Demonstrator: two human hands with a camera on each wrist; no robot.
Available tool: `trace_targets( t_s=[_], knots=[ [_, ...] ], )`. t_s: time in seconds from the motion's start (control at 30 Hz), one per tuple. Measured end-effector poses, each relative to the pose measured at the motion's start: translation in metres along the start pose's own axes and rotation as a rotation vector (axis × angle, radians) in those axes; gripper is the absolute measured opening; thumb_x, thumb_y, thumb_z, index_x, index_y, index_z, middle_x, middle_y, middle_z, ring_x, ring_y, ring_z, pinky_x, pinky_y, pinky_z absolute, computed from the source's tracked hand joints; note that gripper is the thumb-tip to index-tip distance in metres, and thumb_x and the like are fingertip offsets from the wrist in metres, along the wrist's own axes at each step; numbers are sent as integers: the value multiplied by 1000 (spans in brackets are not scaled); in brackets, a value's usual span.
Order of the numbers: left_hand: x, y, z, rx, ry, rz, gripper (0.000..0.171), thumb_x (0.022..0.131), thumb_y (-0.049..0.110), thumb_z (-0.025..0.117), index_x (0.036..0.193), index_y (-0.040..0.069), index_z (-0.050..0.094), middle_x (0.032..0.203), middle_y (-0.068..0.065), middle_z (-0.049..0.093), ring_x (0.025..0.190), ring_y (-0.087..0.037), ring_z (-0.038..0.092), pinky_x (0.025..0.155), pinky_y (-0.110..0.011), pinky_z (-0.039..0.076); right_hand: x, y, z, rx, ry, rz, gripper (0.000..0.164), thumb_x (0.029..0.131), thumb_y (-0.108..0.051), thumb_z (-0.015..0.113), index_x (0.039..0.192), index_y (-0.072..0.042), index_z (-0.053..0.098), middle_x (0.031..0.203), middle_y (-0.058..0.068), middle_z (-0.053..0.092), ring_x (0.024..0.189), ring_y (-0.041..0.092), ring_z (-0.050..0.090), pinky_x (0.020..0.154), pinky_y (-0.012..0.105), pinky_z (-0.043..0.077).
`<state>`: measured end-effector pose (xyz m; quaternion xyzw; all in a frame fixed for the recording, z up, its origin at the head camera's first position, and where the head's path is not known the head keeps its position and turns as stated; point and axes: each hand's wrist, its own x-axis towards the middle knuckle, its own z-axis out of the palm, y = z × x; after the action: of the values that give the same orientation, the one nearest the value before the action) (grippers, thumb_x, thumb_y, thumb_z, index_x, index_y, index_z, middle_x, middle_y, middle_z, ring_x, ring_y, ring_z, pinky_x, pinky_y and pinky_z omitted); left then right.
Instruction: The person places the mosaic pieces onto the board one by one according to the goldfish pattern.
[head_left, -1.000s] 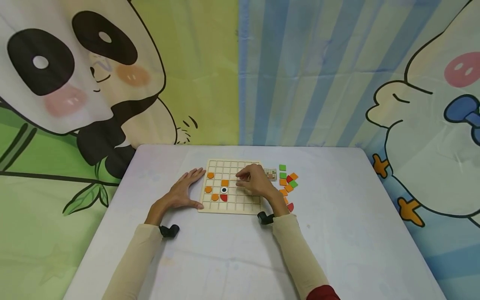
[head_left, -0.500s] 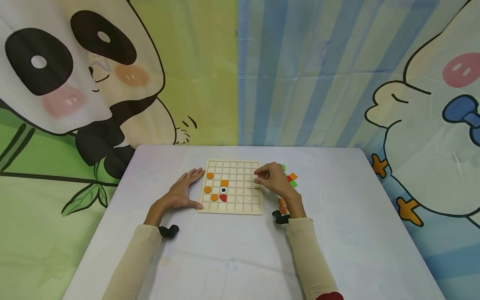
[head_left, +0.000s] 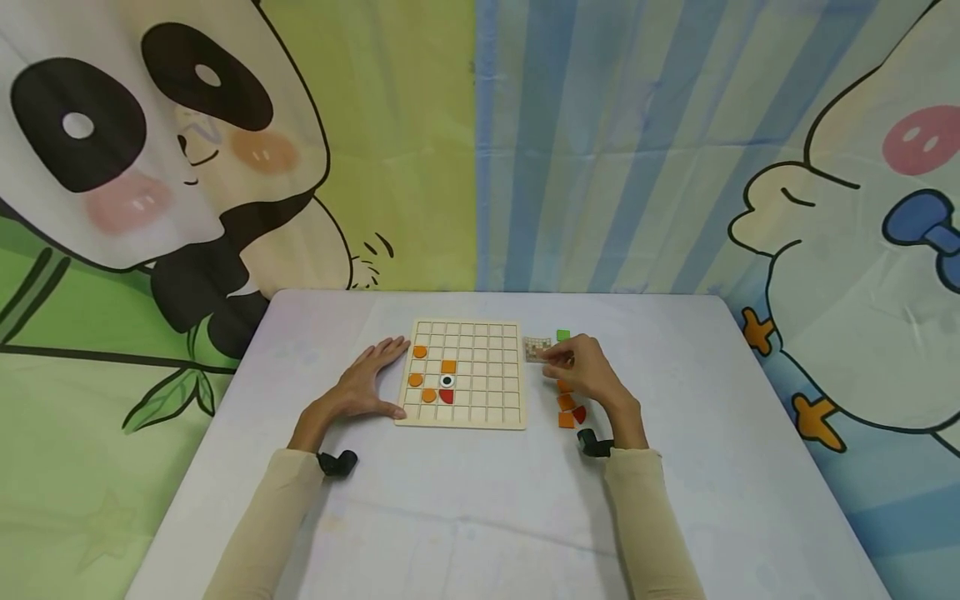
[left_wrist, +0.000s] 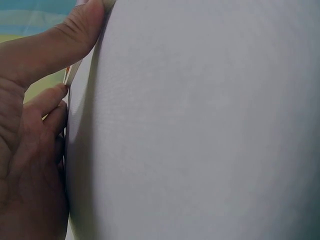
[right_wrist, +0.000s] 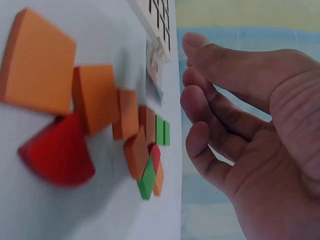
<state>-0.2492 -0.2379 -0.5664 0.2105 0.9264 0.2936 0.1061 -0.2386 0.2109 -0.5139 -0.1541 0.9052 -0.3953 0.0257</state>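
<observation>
A pale wooden grid board [head_left: 483,408] lies on the table. My left hand [head_left: 363,387] is spread along its left side, thumb at the lower left corner and fingertips at the upper edge. On the board sit several orange discs [head_left: 421,352], an orange square [head_left: 448,367], a white piece with a black ring [head_left: 447,381] and a red quarter-round [head_left: 446,397]. Over the loose blocks right of the board hovers my right hand [head_left: 588,367], fingers loosely bent. In the right wrist view, nothing shows between its thumb [right_wrist: 220,57] and fingers, which are above the blocks.
Beside the board's right edge lies a small patterned card [head_left: 536,347], partly behind my right fingertips. Loose blocks include orange squares [right_wrist: 42,65], a red quarter-round block [right_wrist: 60,152] and green squares [head_left: 562,335]. My right hand hides some in the head view. Printed curtains hang behind the table.
My right hand has moved right, from above the board to above the loose blocks, uncovering the board's right half. The left hand and the pieces on the board stay put.
</observation>
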Motion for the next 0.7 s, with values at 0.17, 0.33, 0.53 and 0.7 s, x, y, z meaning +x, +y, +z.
trace_targets(
  t_s=[0.17,0.33,0.53,0.7],
  knots=[
    [0,0,0,-6,-4,1,141,66,47,104,175,11,23,184,-18,19,171,-46,12,141,-64,5,-14,5,-10,-44,-30,31,21,91,-3,86,111,4,83,94,13,79,81,20,68,73,28,59],
    [0,1,-1,-7,-2,1,141,65,48,104,175,11,23,184,-19,19,171,-46,12,141,-65,5,-26,8,-18,-74,-67,69,23,87,0,90,109,4,84,95,12,80,81,18,69,74,28,60],
    [-1,-1,1,-3,2,4,141,66,48,105,175,10,23,183,-19,19,170,-46,13,141,-64,4,-40,12,-27,-75,-98,105,25,82,2,92,106,4,83,96,12,81,84,20,68,75,27,60],
    [-1,-1,1,-9,8,8,142,64,48,105,175,11,24,183,-19,21,170,-46,14,141,-65,6,-49,19,-31,-115,-107,118,27,81,-1,94,106,2,84,95,12,82,81,17,67,73,25,58]
  ],
)
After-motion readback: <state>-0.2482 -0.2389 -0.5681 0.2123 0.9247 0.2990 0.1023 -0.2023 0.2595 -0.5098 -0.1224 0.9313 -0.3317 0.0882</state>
